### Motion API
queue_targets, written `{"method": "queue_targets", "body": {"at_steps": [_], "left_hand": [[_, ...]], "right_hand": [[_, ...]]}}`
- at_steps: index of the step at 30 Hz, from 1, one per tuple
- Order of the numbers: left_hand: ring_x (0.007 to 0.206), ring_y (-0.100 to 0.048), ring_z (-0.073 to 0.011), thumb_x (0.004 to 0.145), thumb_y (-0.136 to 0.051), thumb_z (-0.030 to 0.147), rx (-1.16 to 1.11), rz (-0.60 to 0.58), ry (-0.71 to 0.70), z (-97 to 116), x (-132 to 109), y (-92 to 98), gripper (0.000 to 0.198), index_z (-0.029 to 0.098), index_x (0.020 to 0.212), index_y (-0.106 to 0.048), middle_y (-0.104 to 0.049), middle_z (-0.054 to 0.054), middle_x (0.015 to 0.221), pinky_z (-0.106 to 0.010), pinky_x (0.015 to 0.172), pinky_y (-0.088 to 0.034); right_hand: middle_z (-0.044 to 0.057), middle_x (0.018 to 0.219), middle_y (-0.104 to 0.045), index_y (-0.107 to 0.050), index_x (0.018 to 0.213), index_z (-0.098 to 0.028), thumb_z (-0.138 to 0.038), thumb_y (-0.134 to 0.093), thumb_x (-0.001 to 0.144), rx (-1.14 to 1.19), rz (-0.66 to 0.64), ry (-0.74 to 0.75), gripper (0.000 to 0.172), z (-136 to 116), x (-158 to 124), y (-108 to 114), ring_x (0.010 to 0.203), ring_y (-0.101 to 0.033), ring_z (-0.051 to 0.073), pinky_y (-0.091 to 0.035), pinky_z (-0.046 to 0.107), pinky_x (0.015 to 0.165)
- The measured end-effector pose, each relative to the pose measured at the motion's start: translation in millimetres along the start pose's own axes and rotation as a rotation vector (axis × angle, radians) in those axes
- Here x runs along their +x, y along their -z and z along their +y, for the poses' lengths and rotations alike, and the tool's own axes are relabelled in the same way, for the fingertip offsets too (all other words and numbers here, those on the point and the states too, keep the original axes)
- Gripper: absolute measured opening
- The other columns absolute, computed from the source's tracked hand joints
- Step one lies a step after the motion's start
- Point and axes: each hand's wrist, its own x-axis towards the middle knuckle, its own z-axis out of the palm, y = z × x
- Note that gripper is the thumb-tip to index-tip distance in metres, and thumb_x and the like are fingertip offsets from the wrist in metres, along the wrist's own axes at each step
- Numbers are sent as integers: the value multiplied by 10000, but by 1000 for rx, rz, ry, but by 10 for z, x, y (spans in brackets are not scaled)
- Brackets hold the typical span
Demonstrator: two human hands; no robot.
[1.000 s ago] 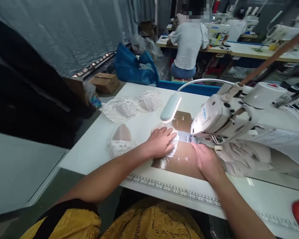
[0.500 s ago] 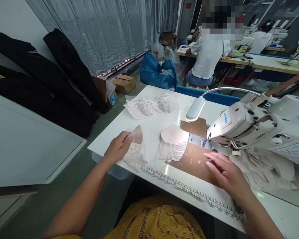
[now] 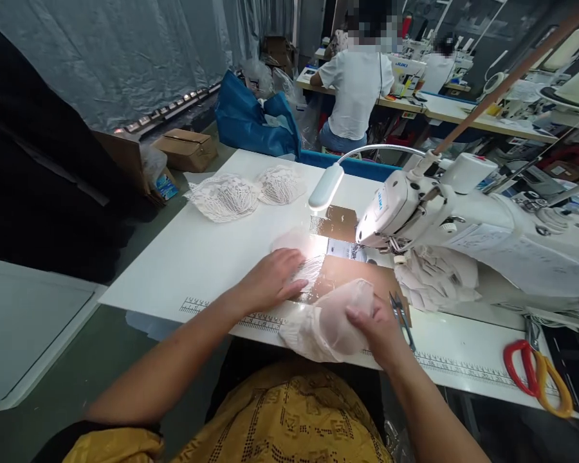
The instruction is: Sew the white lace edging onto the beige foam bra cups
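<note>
My left hand [image 3: 270, 280] lies flat, fingers together, on a lace bra cup [image 3: 303, 257] on the white sewing table [image 3: 197, 251], under the lamp's light. My right hand [image 3: 374, 325] grips a second pale pink lace cup [image 3: 332, 318] at the table's near edge. Small thread snips [image 3: 399, 308] lie just right of that hand. The white sewing machine [image 3: 463, 218] stands to the right, its needle area beyond my hands.
Two white lace cups [image 3: 244, 191] sit at the table's far left. A pile of pale fabric [image 3: 434, 280] lies under the machine arm. Red and yellow scissors [image 3: 535, 373] lie at the right. A gooseneck lamp [image 3: 325, 186] hangs above. A person [image 3: 357, 90] sits ahead.
My left hand dropped the cup it held at the left and moved right onto the cup under the lamp. My right hand, open before, now grips the other cup at the near edge.
</note>
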Motion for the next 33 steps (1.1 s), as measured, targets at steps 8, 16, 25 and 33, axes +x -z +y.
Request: {"method": "queue_targets", "body": {"at_steps": [8,16,25,33], "left_hand": [[1256,-469,-315,916,-462,539,242,-42,184,-501,-508,277,469,167,1172,-585,-536,-138,1328,-488,1029,-423],[1127,-593,-241,783,-680,528,-535,-339,6,345,-199,249,712,255,1389,-424,-575,-82,1310,-317,884,-524],[621,-533,-132,915,-510,348,-508,11,395,246,-249,4,244,163,843,-652,-609,-8,709,-216,538,-406],[1024,-625,-247,878,-589,499,-1379,-412,-28,558,-331,1,787,368,1511,-138,-303,-147,1508,-358,827,-533]], "right_hand": [[121,923,-637,-594,1051,-268,-518,-534,798,-306,840,597,361,-80,-490,750,871,-646,354,-529,569,699],[43,827,-678,-639,941,-186,-428,-622,830,-103,-396,47,267,29,-157,-27,712,-632,176,-525,292,621],[14,758,-620,-535,740,-239,-211,-647,781,-598,442,649,123,-151,-185,223,707,-581,169,-433,264,596],[17,822,-690,-680,909,-217,-361,-608,853,34,-414,-17,170,87,7,-43,733,-625,175,-493,284,666]]}}
